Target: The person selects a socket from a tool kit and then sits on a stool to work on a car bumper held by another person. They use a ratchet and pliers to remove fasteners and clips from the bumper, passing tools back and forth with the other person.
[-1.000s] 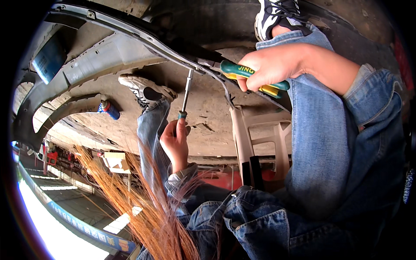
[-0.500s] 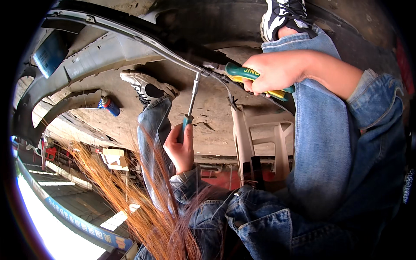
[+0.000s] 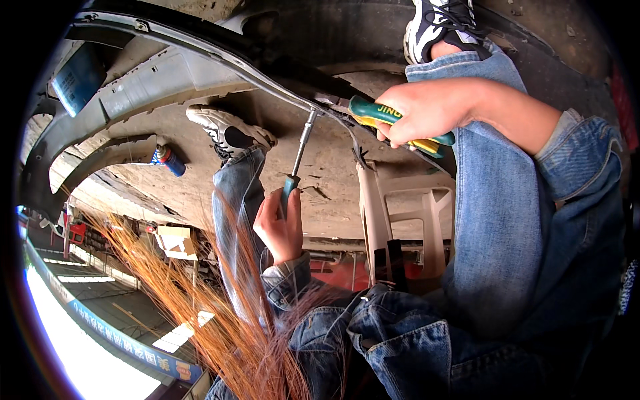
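Observation:
My left hand is closed around the teal handle of a socket driver with a long metal shaft. Its socket end points up and meets the edge of a large dark plastic car bumper. Closed on the green-and-yellow handles of a pair of pliers is my right hand. The jaws of the pliers reach the same edge, just right of the socket; exactly what they grip is too dark to tell. A thin dark strip hangs from the edge below the pliers.
Below the bumper stands a pale plastic stool. A blue spray can and a blue container are at the left, with a cardboard box farther off. My shoes flank the work, and long hair hangs at lower left.
The socket driver and my left hand have shifted slightly to the right in the picture, the shaft leaning a little more. The right hand keeps its hold on the pliers, almost unmoved.

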